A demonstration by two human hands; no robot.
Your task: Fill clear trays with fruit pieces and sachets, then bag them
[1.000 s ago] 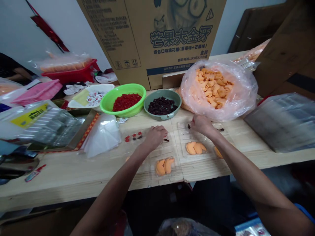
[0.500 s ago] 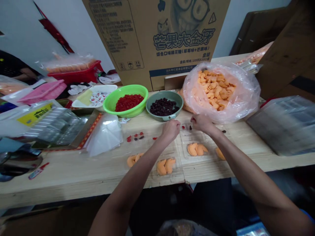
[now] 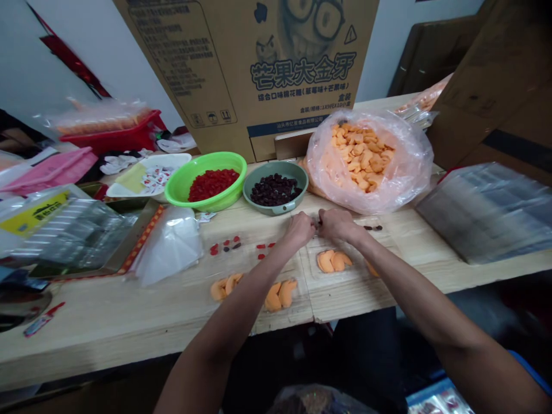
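My left hand (image 3: 301,228) and my right hand (image 3: 336,223) almost meet over the back of a clear plastic tray. Fingers on both are closed in a pinch; what they hold is too small or hidden to make out. In front of them, orange curved candies (image 3: 334,261) fill one tray section. Left of my left forearm, a similar tray (image 3: 207,261) carries small red pieces (image 3: 236,239) and dark pieces (image 3: 226,249) behind more orange candies (image 3: 280,295). Beyond the hands are a grey-green bowl (image 3: 288,208) of dark pieces and a bright green bowl (image 3: 181,202) of red pieces.
An open plastic bag (image 3: 414,167) of orange candies sits behind my right hand. Stacked clear trays (image 3: 487,213) are at the right. A large carton (image 3: 224,138) stands at the back. Clear packaging in a box (image 3: 129,247) and white bags (image 3: 172,247) lie left.
My hands have come closer together, the left shifting right over the tray. More red pieces show beside my left forearm and more dark ones beyond my right wrist. The view has turned slightly right.
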